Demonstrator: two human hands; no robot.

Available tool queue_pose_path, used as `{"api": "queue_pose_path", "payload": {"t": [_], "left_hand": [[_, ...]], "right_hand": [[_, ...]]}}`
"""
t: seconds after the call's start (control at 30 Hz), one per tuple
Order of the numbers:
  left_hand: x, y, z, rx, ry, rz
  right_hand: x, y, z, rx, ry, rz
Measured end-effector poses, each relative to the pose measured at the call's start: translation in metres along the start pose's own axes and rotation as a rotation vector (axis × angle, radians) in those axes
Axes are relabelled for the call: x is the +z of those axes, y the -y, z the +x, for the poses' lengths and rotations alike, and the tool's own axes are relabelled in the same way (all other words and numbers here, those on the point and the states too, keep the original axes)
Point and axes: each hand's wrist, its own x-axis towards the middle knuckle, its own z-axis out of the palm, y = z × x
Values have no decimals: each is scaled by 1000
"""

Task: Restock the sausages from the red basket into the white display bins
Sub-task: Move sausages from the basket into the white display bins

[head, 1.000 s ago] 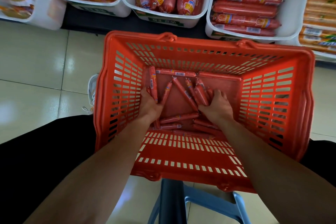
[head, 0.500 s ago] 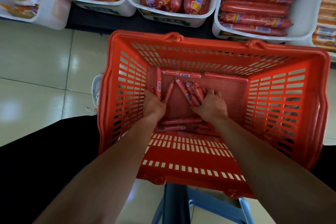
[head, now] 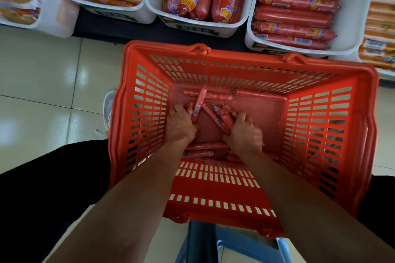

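- Head cam: both hands down in red basket (head: 363, 126), gathering.
- Left hand (head: 180, 124) fingers curled round a couple of small sausages (head: 198, 102); right hand (head: 243, 132) closed on a bunch.
- More loose sausages on basket floor, so plenty left.
- White display bins (head: 352, 17) beyond basket already part stocked; nothing in transit yet.

A: Floor: glossy cream ceramic tiles (head: 38, 74), dark grout lines, glare patches; white lace-up sneaker (head: 106, 111) near lower left.

B: Noted; blue plastic stool (head: 252, 247) at bottom edge; black shelf base (head: 119, 28) above the tiles.
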Motion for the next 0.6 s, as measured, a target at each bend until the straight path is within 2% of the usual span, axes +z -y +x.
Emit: {"api": "queue_pose_path", "payload": {"t": [0.17,0.37,0.5,0.6], "left_hand": [[-7,3,-1,25,63,-21],[-24,4,-8,-18,97,-219],[-37,5,-13,34,116,-227],[-56,3,-21,87,151,-192]], "right_hand": [[-8,-5,4,-55,65,62],[-12,-11,0,-131,154,119],[-22,-17,3,-51,218,292],[-42,-20,2,-64,251,360]]}}
